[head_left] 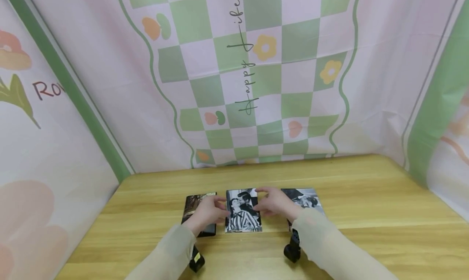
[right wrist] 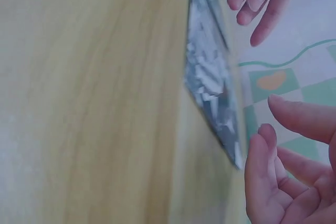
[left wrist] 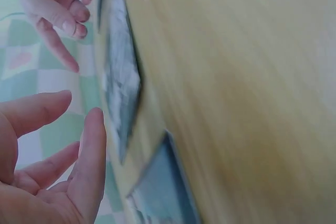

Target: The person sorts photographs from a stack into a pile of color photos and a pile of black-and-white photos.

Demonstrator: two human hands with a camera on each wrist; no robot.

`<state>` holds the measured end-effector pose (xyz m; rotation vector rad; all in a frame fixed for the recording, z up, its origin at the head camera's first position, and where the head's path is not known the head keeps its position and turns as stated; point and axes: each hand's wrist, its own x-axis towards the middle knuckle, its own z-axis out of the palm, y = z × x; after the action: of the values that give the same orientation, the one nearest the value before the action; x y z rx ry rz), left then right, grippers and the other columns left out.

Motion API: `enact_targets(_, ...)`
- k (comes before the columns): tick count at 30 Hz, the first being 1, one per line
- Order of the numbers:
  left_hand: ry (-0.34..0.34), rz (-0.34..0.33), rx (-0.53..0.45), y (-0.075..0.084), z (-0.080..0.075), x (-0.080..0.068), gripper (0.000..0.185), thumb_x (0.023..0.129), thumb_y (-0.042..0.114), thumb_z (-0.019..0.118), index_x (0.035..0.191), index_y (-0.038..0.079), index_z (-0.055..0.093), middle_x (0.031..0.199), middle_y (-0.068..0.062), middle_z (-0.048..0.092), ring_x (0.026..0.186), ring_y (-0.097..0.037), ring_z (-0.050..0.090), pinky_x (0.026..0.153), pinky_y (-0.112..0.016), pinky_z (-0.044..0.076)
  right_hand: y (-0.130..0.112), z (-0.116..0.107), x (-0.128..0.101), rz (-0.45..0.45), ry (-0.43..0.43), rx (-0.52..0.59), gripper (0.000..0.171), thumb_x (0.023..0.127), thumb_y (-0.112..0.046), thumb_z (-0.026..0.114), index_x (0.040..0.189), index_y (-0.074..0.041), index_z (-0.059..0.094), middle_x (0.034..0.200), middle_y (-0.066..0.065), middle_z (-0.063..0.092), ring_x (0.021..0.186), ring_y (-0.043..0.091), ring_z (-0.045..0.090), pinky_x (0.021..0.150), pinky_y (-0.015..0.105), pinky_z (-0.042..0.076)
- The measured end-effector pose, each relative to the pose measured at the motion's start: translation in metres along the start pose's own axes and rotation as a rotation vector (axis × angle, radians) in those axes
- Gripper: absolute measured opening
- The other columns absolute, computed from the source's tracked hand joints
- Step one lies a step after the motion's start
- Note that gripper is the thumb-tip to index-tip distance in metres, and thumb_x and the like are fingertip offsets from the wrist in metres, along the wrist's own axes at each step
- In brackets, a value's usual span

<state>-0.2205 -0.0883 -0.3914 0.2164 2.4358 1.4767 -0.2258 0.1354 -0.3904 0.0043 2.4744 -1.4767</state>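
Observation:
A black-and-white photo card (head_left: 242, 217) of two people lies flat on the wooden table, in the middle of a row of three. Over the inner edge of the dark-toned picture card (head_left: 191, 204) on the left is my left hand (head_left: 208, 211), its fingers loosely spread toward the middle card. My right hand (head_left: 275, 202) hovers at the middle card's right edge, partly covering another black-and-white photo card (head_left: 307, 197). Both wrist views show the left hand (left wrist: 58, 171) and right hand (right wrist: 294, 177) with parted fingers, holding nothing, apart from the middle card.
The wooden table (head_left: 359, 198) reaches back to a fabric backdrop (head_left: 300, 76) with green and white checks. Another printed cloth (head_left: 73, 149) hangs along the left side. A black wrist camera (head_left: 292, 247) sits under the right wrist, and a second one (head_left: 197, 261) under the left.

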Motion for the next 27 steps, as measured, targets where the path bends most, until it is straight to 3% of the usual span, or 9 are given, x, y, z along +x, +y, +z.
enact_targets(3, -0.003, -0.006, -0.010, 0.006, 0.003, -0.001, 0.051, 0.084, 0.007, 0.069, 0.130, -0.003, 0.051, 0.095, -0.011, 0.058, 0.079, -0.019, 0.062, 0.070, -0.033, 0.060, 0.000, -0.009, -0.006, -0.035, -0.018, 0.025, 0.064, 0.081, -0.004, 0.070, 0.139, 0.000, 0.043, 0.092, 0.012, 0.065, 0.074, 0.022, 0.064, 0.067, 0.037, 0.059)
enact_targets(8, -0.014, 0.010, -0.040, 0.015, 0.009, -0.005, 0.048, 0.085, 0.005, 0.068, 0.129, -0.002, 0.052, 0.097, -0.012, 0.058, 0.081, -0.022, 0.063, 0.071, -0.034, 0.060, 0.005, -0.030, -0.015, -0.072, -0.045, 0.070, 0.065, 0.084, -0.005, 0.068, 0.141, 0.002, 0.038, 0.097, 0.013, 0.064, 0.086, 0.025, 0.065, 0.075, 0.040, 0.059)
enact_targets(14, -0.046, 0.056, -0.074, 0.022, 0.018, -0.007, 0.045, 0.086, 0.007, 0.067, 0.128, -0.002, 0.053, 0.098, -0.010, 0.059, 0.083, -0.022, 0.064, 0.072, -0.033, 0.060, 0.011, -0.056, -0.027, -0.085, -0.053, 0.080, 0.066, 0.088, -0.008, 0.065, 0.143, 0.002, 0.032, 0.098, 0.011, 0.063, 0.090, 0.027, 0.065, 0.080, 0.042, 0.058)
enact_targets(27, -0.088, 0.071, -0.199, 0.045, 0.053, 0.000, 0.040, 0.087, 0.009, 0.067, 0.125, 0.003, 0.057, 0.096, -0.007, 0.061, 0.087, -0.024, 0.065, 0.073, -0.033, 0.060, 0.027, -0.099, -0.044, -0.096, -0.018, 0.093, 0.069, 0.089, -0.013, 0.065, 0.144, 0.006, 0.027, 0.104, 0.014, 0.062, 0.088, 0.020, 0.064, 0.080, 0.039, 0.058)
